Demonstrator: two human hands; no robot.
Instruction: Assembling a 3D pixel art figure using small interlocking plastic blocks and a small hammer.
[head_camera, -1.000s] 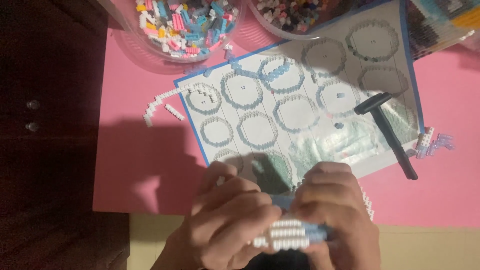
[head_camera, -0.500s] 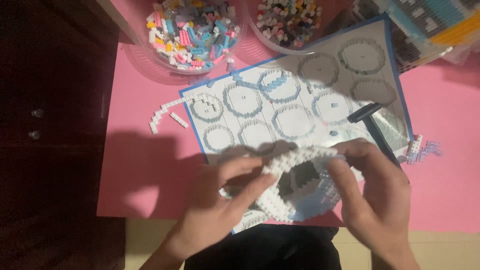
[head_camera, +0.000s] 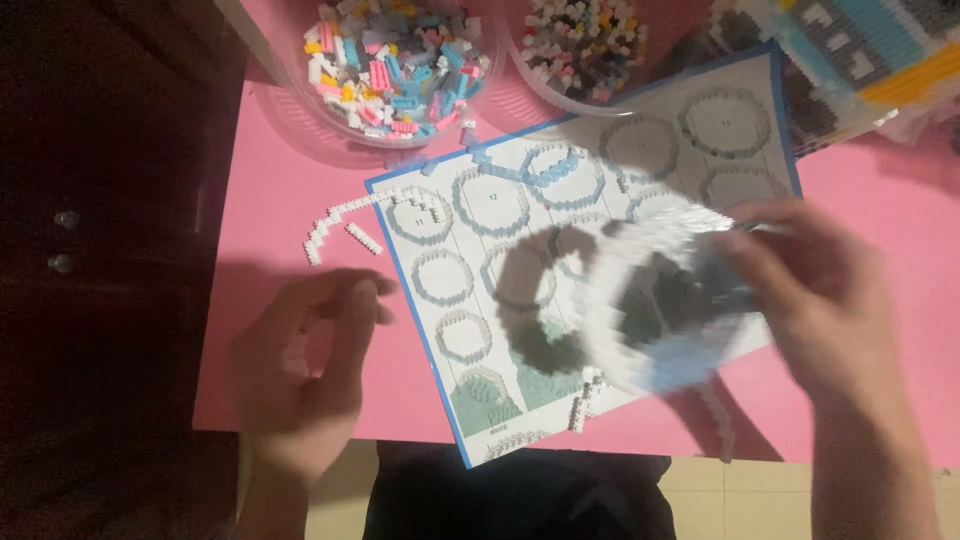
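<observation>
A dark cabinet (head_camera: 90, 250) borders the pink mat (head_camera: 280, 190) on the left. The left hand (head_camera: 300, 365) has let go of the white brick ring (head_camera: 650, 300) it gripped a moment ago and now rests empty at the mat's near-left edge, fingers loosely spread. The right hand (head_camera: 820, 310) alone holds the blurred ring, lifted above the instruction sheet (head_camera: 500, 270), fingers pinching its right rim. Two brick tubs (head_camera: 400, 70) crowd the far edge; open mat remains near left, beside a loose strip (head_camera: 335, 225).

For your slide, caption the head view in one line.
Right hand lifts a blurred white brick ring over the instruction sheet; left hand hovers empty.
</observation>
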